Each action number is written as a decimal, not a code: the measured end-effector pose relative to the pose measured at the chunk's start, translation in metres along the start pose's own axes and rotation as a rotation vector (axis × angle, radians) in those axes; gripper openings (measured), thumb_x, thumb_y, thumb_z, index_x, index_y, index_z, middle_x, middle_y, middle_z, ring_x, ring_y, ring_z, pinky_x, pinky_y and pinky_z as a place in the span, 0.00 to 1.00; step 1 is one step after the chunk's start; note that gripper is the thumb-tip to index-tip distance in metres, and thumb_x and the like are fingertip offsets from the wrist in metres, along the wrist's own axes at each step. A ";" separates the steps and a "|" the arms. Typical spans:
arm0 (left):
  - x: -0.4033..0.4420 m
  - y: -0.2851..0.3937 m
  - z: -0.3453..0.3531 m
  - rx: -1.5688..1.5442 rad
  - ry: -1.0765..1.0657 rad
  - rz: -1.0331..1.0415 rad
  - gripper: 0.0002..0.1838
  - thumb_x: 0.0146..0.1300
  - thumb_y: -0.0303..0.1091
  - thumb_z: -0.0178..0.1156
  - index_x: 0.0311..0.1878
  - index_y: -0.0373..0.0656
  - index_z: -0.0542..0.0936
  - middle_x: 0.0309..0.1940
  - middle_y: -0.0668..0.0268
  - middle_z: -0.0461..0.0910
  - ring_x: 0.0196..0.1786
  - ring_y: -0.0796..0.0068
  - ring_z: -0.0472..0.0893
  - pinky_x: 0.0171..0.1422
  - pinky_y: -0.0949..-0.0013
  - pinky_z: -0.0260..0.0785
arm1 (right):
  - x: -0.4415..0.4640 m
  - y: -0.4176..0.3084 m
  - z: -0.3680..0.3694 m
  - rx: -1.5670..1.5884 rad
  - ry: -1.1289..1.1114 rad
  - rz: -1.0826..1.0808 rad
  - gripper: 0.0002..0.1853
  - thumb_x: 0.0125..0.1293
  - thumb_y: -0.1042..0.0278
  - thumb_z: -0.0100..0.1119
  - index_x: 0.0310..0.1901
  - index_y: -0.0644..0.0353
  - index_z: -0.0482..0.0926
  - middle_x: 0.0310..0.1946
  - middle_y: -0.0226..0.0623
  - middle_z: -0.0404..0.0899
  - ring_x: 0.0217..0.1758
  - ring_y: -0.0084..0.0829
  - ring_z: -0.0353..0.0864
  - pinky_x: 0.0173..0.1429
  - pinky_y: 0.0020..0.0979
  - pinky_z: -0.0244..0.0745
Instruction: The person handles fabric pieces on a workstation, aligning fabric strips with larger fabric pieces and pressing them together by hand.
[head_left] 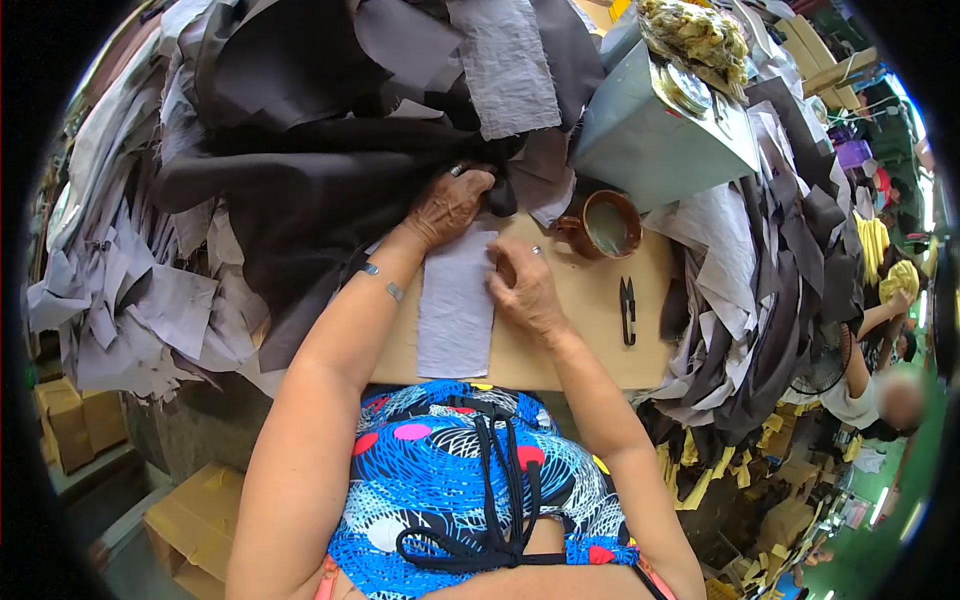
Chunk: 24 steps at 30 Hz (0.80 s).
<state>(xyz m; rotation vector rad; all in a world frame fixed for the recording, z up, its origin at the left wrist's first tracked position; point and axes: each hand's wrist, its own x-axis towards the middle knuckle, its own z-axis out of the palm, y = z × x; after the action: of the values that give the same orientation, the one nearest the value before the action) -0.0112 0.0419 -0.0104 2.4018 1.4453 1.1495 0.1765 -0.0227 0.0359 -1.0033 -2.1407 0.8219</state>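
My left hand [450,207] is closed on a fold of dark brown cloth [330,175], which spreads from a heap over the far left of the board. Below that hand a light grey cloth strip [455,310] lies lengthwise, its near end by the board's front edge. At the strip's right edge is my right hand [528,292], its fingers curled inward; whatever they may hold is hidden. Black thread snips [628,312] lie to the right of this hand. A brown mug [612,225] holding something pale stands beyond it.
The tan work board [590,340] lies before me. A pale metal box [660,130] stands at the far right, bearing a bagged yellowish bundle [695,35]. Cloth pieces hang at left [150,300] and right [740,290]. Another person [860,400] works at far right.
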 end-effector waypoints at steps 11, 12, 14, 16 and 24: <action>0.014 0.015 -0.003 -0.133 -0.035 -0.175 0.10 0.57 0.39 0.59 0.40 0.47 0.78 0.38 0.61 0.79 0.41 0.57 0.78 0.45 0.59 0.69 | -0.008 0.001 0.006 -0.172 0.010 -0.134 0.19 0.47 0.75 0.63 0.44 0.59 0.73 0.40 0.40 0.76 0.46 0.41 0.74 0.54 0.38 0.65; 0.016 0.013 0.000 -0.177 -0.045 -0.241 0.09 0.58 0.39 0.59 0.39 0.47 0.78 0.36 0.61 0.80 0.40 0.57 0.78 0.44 0.60 0.69 | -0.008 0.002 0.005 -0.163 0.014 -0.138 0.19 0.47 0.76 0.62 0.44 0.59 0.74 0.40 0.40 0.76 0.46 0.41 0.74 0.54 0.38 0.65; 0.015 0.012 0.003 -0.165 -0.011 -0.197 0.08 0.58 0.38 0.59 0.38 0.46 0.78 0.33 0.60 0.79 0.37 0.57 0.78 0.42 0.61 0.69 | -0.006 -0.001 0.001 -0.016 -0.026 0.009 0.17 0.48 0.77 0.60 0.43 0.60 0.75 0.40 0.41 0.77 0.46 0.42 0.74 0.53 0.38 0.66; 0.014 0.012 0.001 -0.157 0.009 -0.155 0.07 0.59 0.37 0.59 0.38 0.46 0.78 0.32 0.59 0.79 0.36 0.57 0.79 0.40 0.61 0.70 | -0.001 0.002 -0.001 0.061 -0.008 0.052 0.16 0.49 0.78 0.57 0.43 0.62 0.76 0.41 0.41 0.77 0.46 0.42 0.74 0.52 0.37 0.66; 0.015 0.017 0.000 -0.086 0.060 -0.076 0.07 0.57 0.35 0.60 0.38 0.46 0.77 0.32 0.60 0.79 0.36 0.57 0.79 0.40 0.60 0.71 | 0.027 0.024 -0.001 -0.216 0.114 -0.093 0.17 0.48 0.81 0.53 0.42 0.59 0.78 0.37 0.41 0.75 0.42 0.43 0.74 0.48 0.38 0.69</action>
<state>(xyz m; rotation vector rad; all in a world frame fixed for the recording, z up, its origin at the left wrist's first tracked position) 0.0044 0.0445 0.0055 2.2536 1.4591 1.2488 0.1736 0.0118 0.0261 -1.0224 -2.1919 0.4844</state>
